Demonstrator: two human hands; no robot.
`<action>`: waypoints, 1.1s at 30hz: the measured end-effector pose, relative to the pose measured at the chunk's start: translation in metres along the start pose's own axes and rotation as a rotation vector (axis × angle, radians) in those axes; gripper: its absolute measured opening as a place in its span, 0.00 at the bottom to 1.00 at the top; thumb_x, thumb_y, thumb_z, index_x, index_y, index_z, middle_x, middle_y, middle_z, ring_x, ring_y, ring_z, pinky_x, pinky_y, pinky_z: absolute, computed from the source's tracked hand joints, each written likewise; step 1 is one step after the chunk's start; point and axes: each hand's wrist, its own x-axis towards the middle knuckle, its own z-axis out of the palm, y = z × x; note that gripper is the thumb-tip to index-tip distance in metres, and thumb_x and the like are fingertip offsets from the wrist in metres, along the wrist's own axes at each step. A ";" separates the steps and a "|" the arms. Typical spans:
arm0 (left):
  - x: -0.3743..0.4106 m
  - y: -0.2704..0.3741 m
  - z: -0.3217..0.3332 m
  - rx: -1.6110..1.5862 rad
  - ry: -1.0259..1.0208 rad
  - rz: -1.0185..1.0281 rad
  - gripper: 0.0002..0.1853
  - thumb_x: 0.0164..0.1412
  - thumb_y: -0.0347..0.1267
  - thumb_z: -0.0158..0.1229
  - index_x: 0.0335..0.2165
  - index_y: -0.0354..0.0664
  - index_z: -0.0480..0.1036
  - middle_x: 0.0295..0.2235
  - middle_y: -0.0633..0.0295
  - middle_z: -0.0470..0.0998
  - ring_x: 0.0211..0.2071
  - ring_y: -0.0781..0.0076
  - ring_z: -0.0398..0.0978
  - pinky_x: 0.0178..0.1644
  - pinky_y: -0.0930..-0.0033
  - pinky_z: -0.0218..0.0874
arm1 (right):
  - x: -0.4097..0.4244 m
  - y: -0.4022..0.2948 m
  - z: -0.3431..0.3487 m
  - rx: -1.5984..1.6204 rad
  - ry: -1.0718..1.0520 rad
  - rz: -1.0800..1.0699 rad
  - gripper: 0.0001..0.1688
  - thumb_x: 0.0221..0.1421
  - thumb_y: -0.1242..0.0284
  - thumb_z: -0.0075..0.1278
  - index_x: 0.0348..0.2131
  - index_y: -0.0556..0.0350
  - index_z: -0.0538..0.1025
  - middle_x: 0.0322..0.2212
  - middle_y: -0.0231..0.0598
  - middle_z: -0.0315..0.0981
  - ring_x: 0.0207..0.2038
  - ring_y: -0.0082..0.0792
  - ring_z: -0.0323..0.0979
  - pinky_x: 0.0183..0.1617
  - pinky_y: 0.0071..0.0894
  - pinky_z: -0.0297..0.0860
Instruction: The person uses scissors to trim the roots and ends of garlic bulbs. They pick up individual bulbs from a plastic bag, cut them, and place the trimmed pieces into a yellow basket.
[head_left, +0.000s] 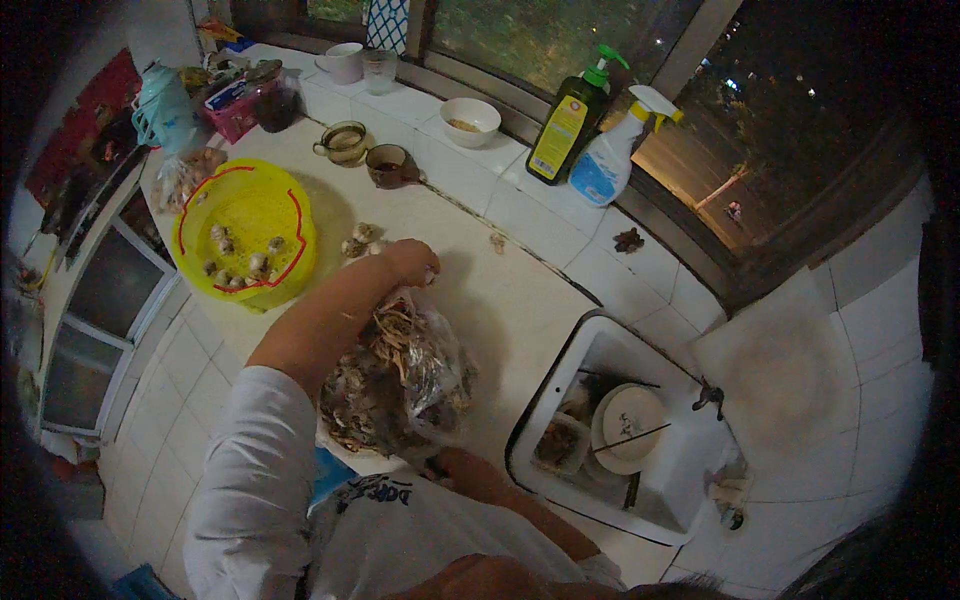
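A clear plastic bag (435, 367) holding dry brown stalks and husks lies over a heap of dry husks (352, 409) at the counter's near edge. My left hand (412, 262) is closed at the bag's upper end, with something small and whitish at its fingertips. My right hand (457, 469) is at the bag's lower end, its fingers partly hidden in shadow; its grip is unclear. Several garlic bulbs (363, 232) lie on the counter just beyond my left hand. More bulbs sit in a yellow plastic basket (298, 266) to the left.
On the right is a white sink (675, 491) with stacked plates (630, 420), a food container and chopsticks. Two glass cups (343, 142) stand at the back. On the tiled ledge are a white bowl (470, 122), a green pump bottle (562, 127) and a spray bottle (602, 166).
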 end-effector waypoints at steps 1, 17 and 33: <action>0.005 -0.002 0.001 0.014 -0.062 -0.005 0.22 0.40 0.34 0.58 0.39 0.51 0.69 0.37 0.62 0.71 0.39 0.61 0.68 0.41 0.62 0.60 | -0.001 0.001 -0.001 0.000 -0.003 -0.019 0.15 0.47 0.65 0.46 0.34 0.54 0.67 0.32 0.44 0.63 0.36 0.41 0.64 0.37 0.38 0.63; -0.013 -0.010 -0.009 -0.016 0.202 0.032 0.11 0.47 0.25 0.50 0.32 0.43 0.72 0.34 0.57 0.72 0.34 0.64 0.70 0.35 0.63 0.63 | -0.003 0.009 0.016 -0.002 -0.002 0.159 0.16 0.43 0.65 0.49 0.31 0.55 0.66 0.29 0.43 0.63 0.34 0.43 0.63 0.34 0.40 0.62; -0.227 0.059 0.092 -0.488 0.430 0.065 0.13 0.43 0.26 0.50 0.32 0.43 0.71 0.25 0.53 0.73 0.28 0.55 0.71 0.32 0.60 0.63 | -0.003 -0.052 -0.020 1.150 0.224 0.299 0.11 0.54 0.67 0.37 0.26 0.57 0.61 0.35 0.40 0.63 0.40 0.33 0.63 0.38 0.30 0.63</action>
